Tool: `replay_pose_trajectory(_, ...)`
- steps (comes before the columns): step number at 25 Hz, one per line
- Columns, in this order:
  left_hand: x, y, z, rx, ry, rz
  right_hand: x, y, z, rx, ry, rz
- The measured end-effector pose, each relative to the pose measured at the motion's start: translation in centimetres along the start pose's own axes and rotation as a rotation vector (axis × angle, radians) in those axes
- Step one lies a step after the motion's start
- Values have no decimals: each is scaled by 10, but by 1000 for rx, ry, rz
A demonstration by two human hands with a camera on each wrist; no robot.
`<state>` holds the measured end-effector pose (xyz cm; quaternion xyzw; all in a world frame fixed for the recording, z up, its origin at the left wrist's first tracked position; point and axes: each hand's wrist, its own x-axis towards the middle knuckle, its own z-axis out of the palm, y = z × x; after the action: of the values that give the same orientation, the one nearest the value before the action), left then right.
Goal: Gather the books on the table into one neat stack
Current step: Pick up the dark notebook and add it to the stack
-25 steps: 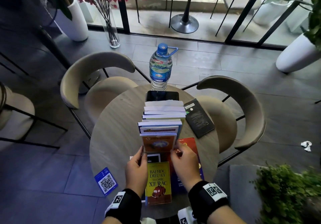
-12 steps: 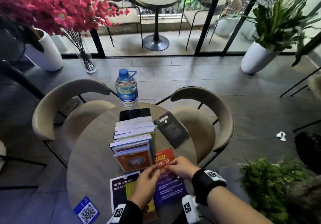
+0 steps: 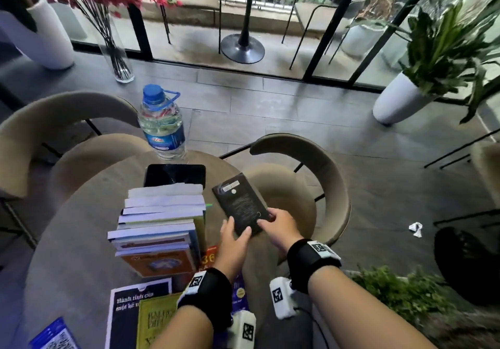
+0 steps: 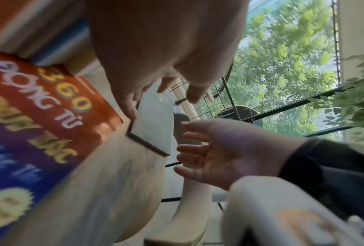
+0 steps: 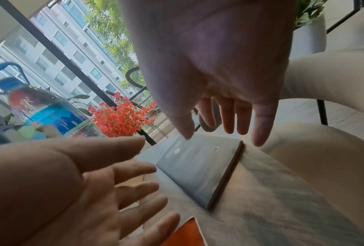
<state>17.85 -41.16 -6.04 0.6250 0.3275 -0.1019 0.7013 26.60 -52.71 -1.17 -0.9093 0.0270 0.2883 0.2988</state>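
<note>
A tall stack of books (image 3: 162, 227) stands mid-table. To its right a thin black book (image 3: 240, 205) lies flat near the table's edge. My left hand (image 3: 235, 233) reaches its near left corner with fingers straight. My right hand (image 3: 270, 220) is at its near right corner, fingers spread and holding nothing. In the right wrist view the right hand's fingers (image 5: 261, 126) hover over the black book (image 5: 198, 169). In the left wrist view my fingertips (image 4: 130, 106) meet the black book (image 4: 153, 119). A red and purple "360" book (image 3: 208, 258), a black-and-white book (image 3: 130, 310) and a yellow book (image 3: 154, 324) lie flat near me.
A water bottle (image 3: 162, 124) and a dark phone (image 3: 176, 175) sit behind the stack on the round table (image 3: 81, 240). A blue QR card (image 3: 54, 338) lies at the near left. Two beige chairs (image 3: 305, 164) stand beyond the table. A plant (image 3: 392, 289) is at my right.
Both hands left the red "360" book at the front and moved forward and right to the black book. The head view swung to the right.
</note>
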Motion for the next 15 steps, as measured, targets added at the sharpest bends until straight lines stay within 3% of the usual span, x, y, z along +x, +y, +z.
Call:
replay_pose_trajectory(4, 43, -20, 8, -58, 139, -65, 27, -3, 4, 2, 70, 9)
replay_pose_trajectory(7, 100, -99, 14, -154, 148, -75, 45, -1, 8, -33, 58, -6)
replay_pose_trajectory(8, 104, -104, 15, -183, 169, -83, 50, 0, 11, -36, 42, -3)
replay_pose_trajectory(12, 70, -41, 19, -263, 218, -49, 70, 7, 23, -44, 10, 30)
replay_pose_trajectory(15, 68, -28, 18, -287, 248, -58, 76, 15, 24, -41, -2, 47)
